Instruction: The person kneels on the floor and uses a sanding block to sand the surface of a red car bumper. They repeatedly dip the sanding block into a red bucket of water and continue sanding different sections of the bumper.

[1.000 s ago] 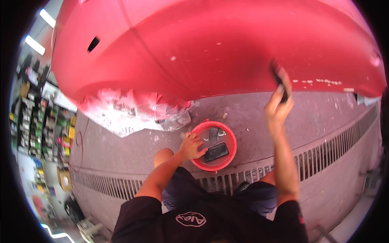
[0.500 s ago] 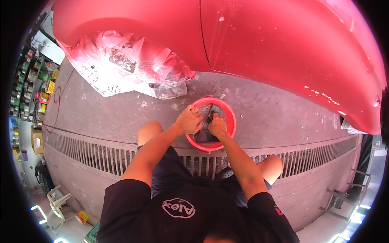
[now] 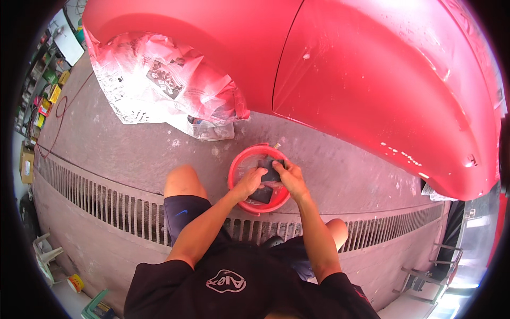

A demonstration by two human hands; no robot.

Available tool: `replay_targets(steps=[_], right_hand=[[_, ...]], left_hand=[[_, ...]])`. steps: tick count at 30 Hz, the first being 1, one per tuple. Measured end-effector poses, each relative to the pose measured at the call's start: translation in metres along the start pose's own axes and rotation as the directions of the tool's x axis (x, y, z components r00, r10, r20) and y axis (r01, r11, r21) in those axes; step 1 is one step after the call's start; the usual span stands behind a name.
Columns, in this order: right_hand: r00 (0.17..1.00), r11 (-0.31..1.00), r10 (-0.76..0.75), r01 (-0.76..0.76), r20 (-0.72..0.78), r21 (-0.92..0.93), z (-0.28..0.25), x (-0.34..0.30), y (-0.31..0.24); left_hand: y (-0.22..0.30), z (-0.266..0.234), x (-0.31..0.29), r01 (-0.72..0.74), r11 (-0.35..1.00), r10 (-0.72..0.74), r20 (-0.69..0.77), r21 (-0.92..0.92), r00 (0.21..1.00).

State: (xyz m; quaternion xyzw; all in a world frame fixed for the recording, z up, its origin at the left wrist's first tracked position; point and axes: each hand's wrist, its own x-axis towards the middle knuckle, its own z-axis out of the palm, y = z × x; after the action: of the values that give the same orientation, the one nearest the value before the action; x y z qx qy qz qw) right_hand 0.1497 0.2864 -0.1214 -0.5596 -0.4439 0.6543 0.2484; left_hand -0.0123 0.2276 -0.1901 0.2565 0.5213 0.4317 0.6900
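Note:
Over a red bucket [image 3: 232, 178] on the floor between my knees, both my hands are closed on a dark grey sheet of sandpaper [image 3: 270, 171]. My left hand [image 3: 248, 182] grips its left edge, with the thumb on top. My right hand [image 3: 291, 179] pinches the right side near the bucket's far right rim. Below the sheet, inside the bucket, lies another dark flat piece [image 3: 260, 195], partly hidden by my fingers. Water seems to be in the bucket, though its level cannot be made out.
A red car body [image 3: 361, 90] curves across the far side. Newspaper [image 3: 164, 80] covers its wheel area. A slotted drain grate [image 3: 122, 210] crosses the floor under my legs. At the left are shelves of cans [image 3: 45, 87], a hose [image 3: 59, 114] and a cardboard box [image 3: 26, 165].
The sandpaper has come up into view between my hands, spread flatter. Earlier, both hands were lower inside the bucket. My view has turned and shifted a little.

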Motion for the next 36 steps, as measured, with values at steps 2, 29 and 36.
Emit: replay_targets(steps=[2, 29, 36], right_hand=[[0.907, 0.766, -0.362, 0.157, -0.216, -0.623, -0.017, 0.014, 0.014], [0.844, 0.571, -0.488, 0.117, -0.222, -0.812, -0.027, 0.041, 0.097], [0.82, 0.566, -0.525, 0.138, -0.227, -0.813, -0.027, 0.049, 0.096]], left_hand=[[-0.005, -0.009, -0.002, -0.075, 0.996, 0.079, -0.104, 0.047, 0.991], [0.227, 0.14, 0.104, -0.36, -0.071, 0.997, 0.052, 0.93, -0.062], [0.245, 0.137, 0.102, -0.346, -0.078, 0.993, 0.041, 0.935, -0.115]])
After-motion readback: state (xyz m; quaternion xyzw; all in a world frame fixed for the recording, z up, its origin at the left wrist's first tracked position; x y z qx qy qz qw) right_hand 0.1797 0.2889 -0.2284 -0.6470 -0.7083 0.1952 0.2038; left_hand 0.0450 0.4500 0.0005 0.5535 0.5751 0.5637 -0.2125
